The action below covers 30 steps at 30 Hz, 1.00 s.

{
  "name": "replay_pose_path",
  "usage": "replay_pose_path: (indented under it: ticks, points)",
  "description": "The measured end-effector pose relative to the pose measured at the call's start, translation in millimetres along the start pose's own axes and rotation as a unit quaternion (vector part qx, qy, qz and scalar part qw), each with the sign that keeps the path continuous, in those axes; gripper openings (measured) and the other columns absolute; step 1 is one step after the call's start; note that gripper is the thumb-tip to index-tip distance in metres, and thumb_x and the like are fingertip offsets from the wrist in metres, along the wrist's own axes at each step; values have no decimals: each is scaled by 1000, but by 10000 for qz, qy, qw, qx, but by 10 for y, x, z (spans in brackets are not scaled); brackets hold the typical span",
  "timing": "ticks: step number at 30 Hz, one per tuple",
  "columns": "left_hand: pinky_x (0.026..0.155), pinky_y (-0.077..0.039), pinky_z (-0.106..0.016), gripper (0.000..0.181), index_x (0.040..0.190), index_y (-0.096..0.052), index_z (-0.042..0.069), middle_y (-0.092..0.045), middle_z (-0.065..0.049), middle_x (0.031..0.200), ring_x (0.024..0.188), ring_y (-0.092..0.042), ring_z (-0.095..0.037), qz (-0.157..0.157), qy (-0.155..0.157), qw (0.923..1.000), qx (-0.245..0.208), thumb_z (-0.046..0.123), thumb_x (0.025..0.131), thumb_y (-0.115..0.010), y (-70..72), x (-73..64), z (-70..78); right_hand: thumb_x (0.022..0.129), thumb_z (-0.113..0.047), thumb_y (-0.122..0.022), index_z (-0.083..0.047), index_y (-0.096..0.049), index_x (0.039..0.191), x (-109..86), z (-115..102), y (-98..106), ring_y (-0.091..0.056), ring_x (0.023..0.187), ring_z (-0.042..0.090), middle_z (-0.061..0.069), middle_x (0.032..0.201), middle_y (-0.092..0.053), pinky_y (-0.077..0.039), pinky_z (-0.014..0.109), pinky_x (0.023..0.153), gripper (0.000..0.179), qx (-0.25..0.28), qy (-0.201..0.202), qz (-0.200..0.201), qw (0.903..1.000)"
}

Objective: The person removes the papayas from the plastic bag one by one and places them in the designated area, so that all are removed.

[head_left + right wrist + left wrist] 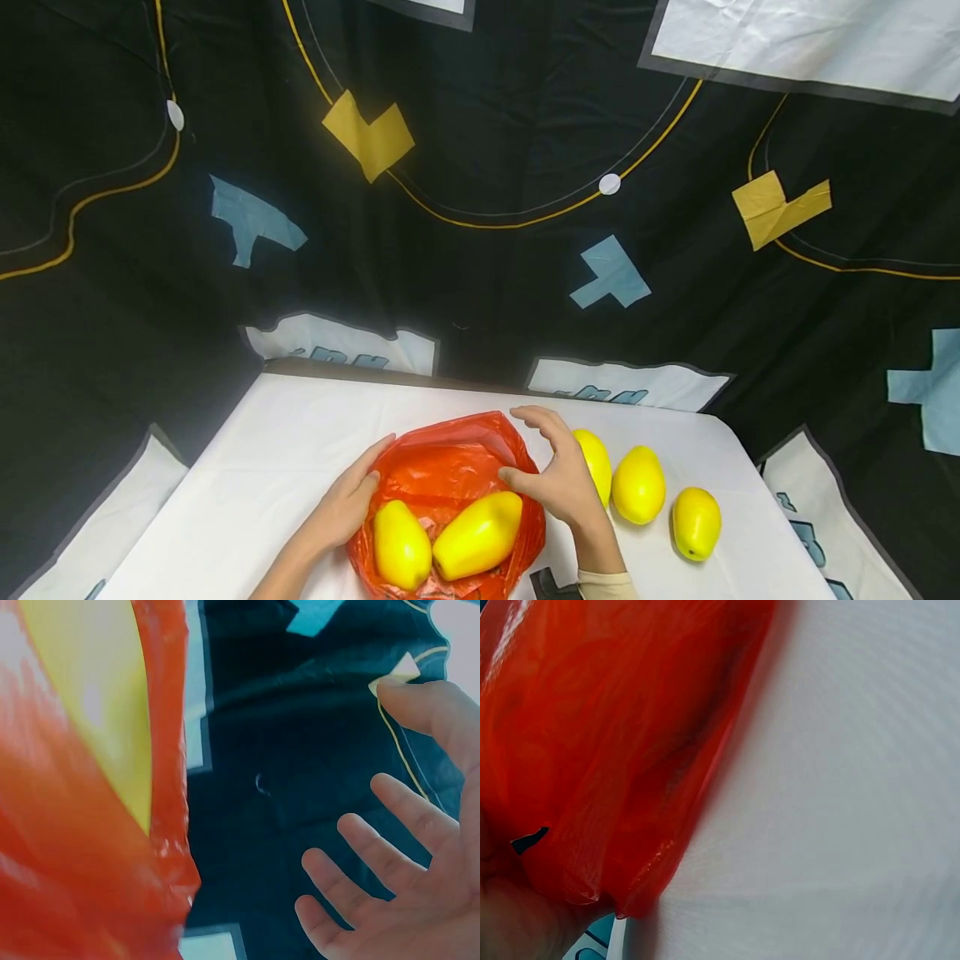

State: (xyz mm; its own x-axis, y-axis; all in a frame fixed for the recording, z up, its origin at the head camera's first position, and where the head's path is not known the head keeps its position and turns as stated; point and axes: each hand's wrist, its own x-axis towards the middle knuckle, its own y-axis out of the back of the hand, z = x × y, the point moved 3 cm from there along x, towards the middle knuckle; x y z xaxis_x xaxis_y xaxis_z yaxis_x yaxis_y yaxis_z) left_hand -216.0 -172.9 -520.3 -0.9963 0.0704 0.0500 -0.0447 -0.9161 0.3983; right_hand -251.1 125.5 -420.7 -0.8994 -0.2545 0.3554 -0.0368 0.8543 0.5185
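A red plastic bag [442,467] stands with its mouth spread on the white table. Inside it lie two smooth yellow fruits, mango-like in shape: one on the left [402,546] and a longer one on the right [480,537]. My left hand [348,504] holds the bag's left rim, thumb on the inner side and fingers outside. In the left wrist view, red plastic [615,750] hides most of that hand. At the right rim, my right hand [558,475] has its fingers spread and gently bent. The right wrist view shows its palm [435,900] holding nothing, beside the bag.
Three more yellow fruits lie right of the bag: one [596,467] partly behind my right hand, one in the middle [639,486], one nearer the right edge [697,523]. The white tabletop [247,467] ends at a dark patterned curtain [480,283]. A black object [551,583] sits by my right wrist.
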Motion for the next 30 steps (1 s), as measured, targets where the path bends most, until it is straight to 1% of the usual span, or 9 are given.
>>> replay_pose_path:
  ticks: [5, 7, 10, 13, 17, 19, 21, 26, 30]
  points:
    - [114, -19, -57, 53, 154, -32, 24, -35, -4, 155, 142, -29, -31, 4, -2, 10000, 17, 8, 104, -37, 2, -3, -3, 66, -23, -87, -41, -58, 128, 3, -33, -157, -49, 117, 16, -14, 132, -52, -54, 41, 89, 71, 174, 220, -360, 9990]
    - [114, -19, -57, 53, 154, -32, 24, -35, -4, 155, 142, -29, -32, -2, 11, 10000, 17, 8, 104, -37, -2, -6, -1, 67, -24, -86, -41, -57, 129, -8, -46, -213, -49, 118, 16, -12, 135, -51, -56, 38, 86, 70, 258, 207, -526, 9981]
    - [114, -19, -57, 53, 154, -31, 23, -35, -5, 155, 142, -30, -32, -15, 25, 10000, 9, 8, 104, -37, -7, -9, 4, 68, -26, -85, -41, -57, 129, -24, -65, -282, -49, 119, 17, -9, 138, -50, -56, 35, 87, 69, 356, 194, -703, 9967]
    - [114, -20, -58, 53, 154, -31, 23, -35, -5, 155, 142, -30, -32, -9, 19, 10000, 42, 8, 104, -37, -6, -6, 8, 69, -26, -85, -40, -57, 129, -27, -86, -344, -49, 118, 17, -10, 137, -50, -56, 36, 87, 67, 462, 267, -819, 9952]
    - [114, -20, -57, 53, 154, -32, 22, -35, -4, 155, 142, -30, -31, 19, -29, 10000, 64, 7, 103, -37, 3, 8, 5, 68, -23, -85, -38, -58, 128, -8, -121, -429, -49, 117, 15, -11, 135, -50, -54, 36, 89, 68, 546, 493, -921, 9930]
    - [114, -20, -57, 53, 154, -32, 22, -35, -4, 155, 142, -30, -31, 25, -53, 10000, 69, 7, 103, -37, 7, 15, 1, 67, -23, -85, -38, -58, 128, -2, -135, -476, -50, 116, 14, -12, 135, -51, -54, 38, 89, 67, 532, 555, -958, 9924]
    - [114, -20, -56, 53, 153, -32, 22, -36, -4, 155, 142, -30, -31, 37, -68, 9999, 77, 7, 103, -37, 10, 18, -6, 67, -25, -84, -36, -59, 128, 0, -145, -529, -50, 116, 15, -11, 134, -51, -52, 42, 90, 67, 466, 637, -1000, 9919]
    - [114, -20, -57, 53, 153, -33, 23, -36, -5, 155, 141, -31, -32, 55, -91, 9999, 91, 7, 103, -37, 13, 14, -22, 66, -30, -83, -36, -60, 127, -12, -182, -679, -49, 118, 19, -13, 134, -50, -47, 51, 93, 66, 300, 617, -1178, 9907]
    - [114, -20, -57, 53, 153, -32, 21, -35, -5, 155, 142, -30, -32, 70, -171, 9998, 95, 6, 103, -37, 20, 10, -27, 65, -31, -83, -42, -59, 125, -33, -207, -796, -49, 116, 14, -16, 134, -50, -50, 46, 91, 66, 136, 523, -1339, 9895]
